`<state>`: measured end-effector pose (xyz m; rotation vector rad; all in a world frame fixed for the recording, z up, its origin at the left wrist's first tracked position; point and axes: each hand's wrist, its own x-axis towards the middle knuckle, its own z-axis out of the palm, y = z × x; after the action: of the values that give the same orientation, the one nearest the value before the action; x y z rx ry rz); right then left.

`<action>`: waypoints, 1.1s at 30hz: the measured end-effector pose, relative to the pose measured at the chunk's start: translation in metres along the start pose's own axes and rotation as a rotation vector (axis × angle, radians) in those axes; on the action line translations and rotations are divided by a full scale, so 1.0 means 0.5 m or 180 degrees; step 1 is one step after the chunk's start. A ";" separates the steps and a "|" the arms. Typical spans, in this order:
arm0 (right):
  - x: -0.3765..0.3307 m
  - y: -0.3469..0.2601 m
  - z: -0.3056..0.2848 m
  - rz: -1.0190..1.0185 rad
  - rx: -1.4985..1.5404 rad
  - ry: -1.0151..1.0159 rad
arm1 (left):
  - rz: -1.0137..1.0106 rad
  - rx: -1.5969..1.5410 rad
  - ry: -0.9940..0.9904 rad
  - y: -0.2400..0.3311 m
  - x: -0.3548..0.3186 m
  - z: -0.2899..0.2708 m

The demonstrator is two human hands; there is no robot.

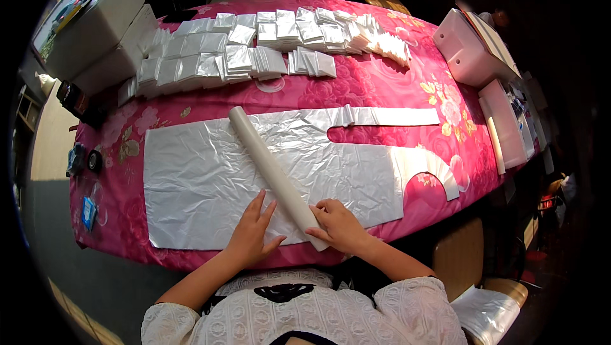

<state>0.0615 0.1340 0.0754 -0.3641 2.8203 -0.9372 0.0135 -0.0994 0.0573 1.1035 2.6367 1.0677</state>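
A thin, glossy white plastic apron (191, 173) lies spread flat and creased, its neck loop and straps to the right. Diagonally across it rests a long white tube (266, 165), its far end up and to the left, its near end close to the table's front edge. My right hand (342, 227) is closed on the tube near that end, thumb on one side and fingers on the other. Just left of the tube, my left hand (251, 234) has its fingers stretched apart over the apron, holding nothing; whether its fingertips touch the tube I cannot tell.
Several stacks of folded white plastic packets (210, 46) line the far side of the pink flowered tablecloth (356, 84). White boxes (468, 46) stand at the right; more are stacked far left. A dark jar (73, 100) and small items edge the left. A wooden chair (459, 253) is lower right.
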 end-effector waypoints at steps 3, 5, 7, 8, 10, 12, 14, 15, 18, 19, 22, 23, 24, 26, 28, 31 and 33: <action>-0.029 0.028 0.039 -0.0624 0.0193 0.0098 | 0.0132 0.0010 -0.0043 0.003 0.009 0.048; -0.029 0.085 0.019 -0.0586 -0.0375 0.0312 | 0.0350 0.0283 -0.0173 0.013 0.024 0.068; -0.035 0.159 -0.029 -0.0384 -0.0808 0.0498 | 0.0413 0.0497 -0.0320 0.032 0.046 0.062; -0.045 0.204 -0.054 -0.0187 -0.0967 0.0711 | 0.0422 0.0087 -0.0175 0.026 0.050 0.072; -0.075 0.299 -0.112 0.0278 -0.1137 0.1109 | 0.0391 0.0334 -0.0040 0.022 0.057 0.082; -0.126 0.403 -0.163 0.0863 -0.1303 0.1528 | 0.0416 0.0375 0.0015 0.025 0.065 0.085; -0.187 0.499 -0.201 0.1208 -0.1590 0.1968 | 0.0502 0.0213 -0.0009 0.041 0.078 0.090; -0.212 0.523 -0.217 0.1401 -0.1714 0.2146 | 0.0499 0.0245 -0.0085 0.048 0.083 0.093; -0.215 0.517 -0.229 0.1422 -0.1576 0.2549 | 0.0545 0.0361 -0.0296 0.071 0.095 0.098; -0.214 0.505 -0.235 0.1433 -0.1494 0.2562 | 0.0618 0.0350 -0.0349 0.078 0.100 0.104; -0.176 0.423 -0.219 0.0973 -0.1723 0.2968 | 0.0687 0.0357 -0.0498 0.089 0.110 0.106; -0.153 0.371 -0.211 0.0790 -0.1650 0.3091 | 0.0673 0.0368 -0.0533 0.092 0.111 0.103; -0.125 0.307 -0.191 0.0962 -0.0851 0.2979 | 0.0698 0.0263 -0.0348 0.094 0.110 0.100; -0.081 0.167 -0.140 0.1030 0.0615 0.2520 | 0.0439 -0.0819 -0.0137 0.101 0.108 0.091; -0.051 0.062 -0.079 0.0533 0.1099 0.1800 | -0.0315 -0.2609 0.0193 0.108 0.098 0.109; -0.041 -0.046 -0.022 -0.0568 0.1383 0.0469 | -0.1839 -0.4165 -0.0667 0.081 0.118 0.068; -0.050 -0.076 -0.005 -0.1090 0.1161 0.0393 | -0.2115 -0.3773 -0.0784 0.058 0.108 0.021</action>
<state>0.0919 0.1129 0.1021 -0.7753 2.6553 -1.5602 -0.0055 -0.0436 0.0772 0.0720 1.4422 1.7071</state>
